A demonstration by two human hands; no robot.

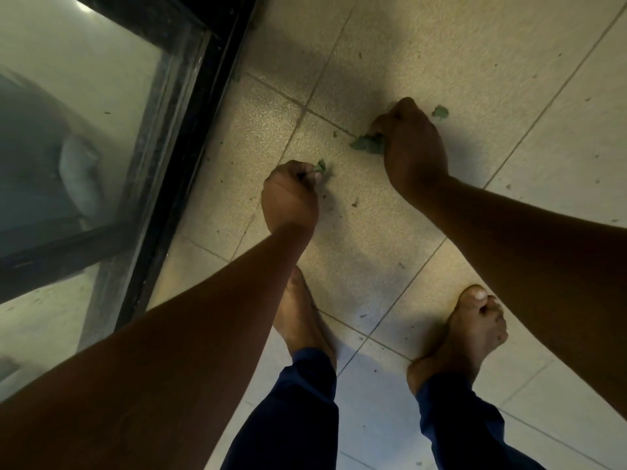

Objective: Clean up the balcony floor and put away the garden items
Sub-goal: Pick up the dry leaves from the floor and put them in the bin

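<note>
Both my arms reach down to the beige tiled floor (366, 215). My left hand (290, 195) is curled and pinches a small green leaf scrap (320, 166) at its fingertips. Further up and to the right, my right hand (412, 147) is curled round a bunch of green leaves (368, 144) that sticks out on its left side. One more green leaf piece (440, 112) lies on the tile just right of the right hand. Small dark crumbs and leaf bits are scattered over the tiles around both hands.
A black-framed glass panel (190, 130) runs along the left side, close to my left hand. My two bare feet (468, 330) stand on the tiles below the hands, with dark blue trouser legs (298, 418). Tiled floor stretches to the right.
</note>
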